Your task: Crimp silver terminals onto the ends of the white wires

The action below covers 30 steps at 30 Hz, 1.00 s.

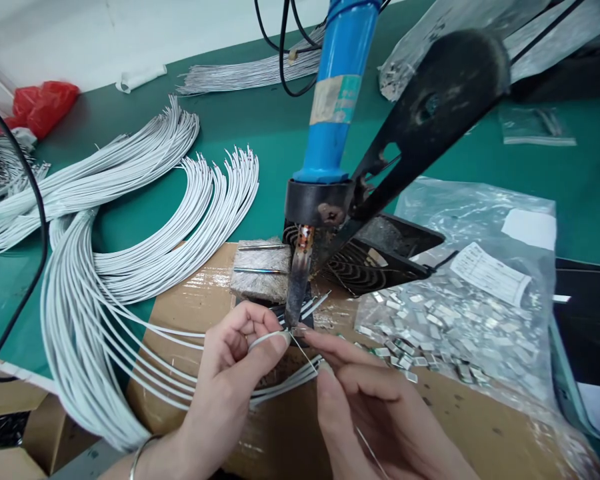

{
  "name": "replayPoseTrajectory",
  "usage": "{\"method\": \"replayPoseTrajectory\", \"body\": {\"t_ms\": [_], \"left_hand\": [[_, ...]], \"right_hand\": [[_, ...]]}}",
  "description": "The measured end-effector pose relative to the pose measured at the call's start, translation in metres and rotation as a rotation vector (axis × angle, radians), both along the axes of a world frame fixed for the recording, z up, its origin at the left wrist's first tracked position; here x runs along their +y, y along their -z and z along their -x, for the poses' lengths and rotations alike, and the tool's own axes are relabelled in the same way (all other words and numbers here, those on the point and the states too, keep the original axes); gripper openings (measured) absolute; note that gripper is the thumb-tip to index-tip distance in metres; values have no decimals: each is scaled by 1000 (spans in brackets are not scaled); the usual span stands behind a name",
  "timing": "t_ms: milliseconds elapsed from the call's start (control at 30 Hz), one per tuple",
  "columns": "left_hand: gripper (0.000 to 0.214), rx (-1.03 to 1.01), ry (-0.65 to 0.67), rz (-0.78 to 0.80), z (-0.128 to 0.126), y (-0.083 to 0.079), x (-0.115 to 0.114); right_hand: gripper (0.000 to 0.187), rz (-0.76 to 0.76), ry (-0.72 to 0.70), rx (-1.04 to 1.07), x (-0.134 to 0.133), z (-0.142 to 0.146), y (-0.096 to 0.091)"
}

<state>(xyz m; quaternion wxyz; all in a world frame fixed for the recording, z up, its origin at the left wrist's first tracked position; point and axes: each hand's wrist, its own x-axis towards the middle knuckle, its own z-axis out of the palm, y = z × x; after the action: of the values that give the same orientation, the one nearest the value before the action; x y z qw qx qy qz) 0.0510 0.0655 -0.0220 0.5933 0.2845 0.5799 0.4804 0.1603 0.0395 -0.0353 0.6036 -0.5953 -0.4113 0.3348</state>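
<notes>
My left hand (240, 373) is closed, pinching a white wire (266, 339) between thumb and forefinger just under the tip of a soldering iron (335, 100). The iron has a blue handle and points downward in a black stand (430, 100). My right hand (375, 407) is closed around a thin strand of solder wire (303, 350), whose end reaches the tip area. Its forefinger stretches close to the iron's tip. Exactly what meets at the tip is too small to tell. More white wires (290, 383) lie under and behind my hands.
Large bundles of white wires (95, 267) cover the left side. A wire-wrapped block (260, 283) sits beside the iron. On the right, small metal parts (430, 327) lie in and around a clear plastic bag (480, 200). Cardboard (430, 427) covers the green table (260, 127) in front.
</notes>
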Motion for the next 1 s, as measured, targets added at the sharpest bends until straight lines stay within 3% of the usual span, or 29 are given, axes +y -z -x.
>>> {"method": "replayPoseTrajectory", "body": {"t_ms": [1000], "left_hand": [[16, 22, -8, -13, 1, -1, -2]], "right_hand": [[22, 3, 10, 14, 1, 1, 0]]}}
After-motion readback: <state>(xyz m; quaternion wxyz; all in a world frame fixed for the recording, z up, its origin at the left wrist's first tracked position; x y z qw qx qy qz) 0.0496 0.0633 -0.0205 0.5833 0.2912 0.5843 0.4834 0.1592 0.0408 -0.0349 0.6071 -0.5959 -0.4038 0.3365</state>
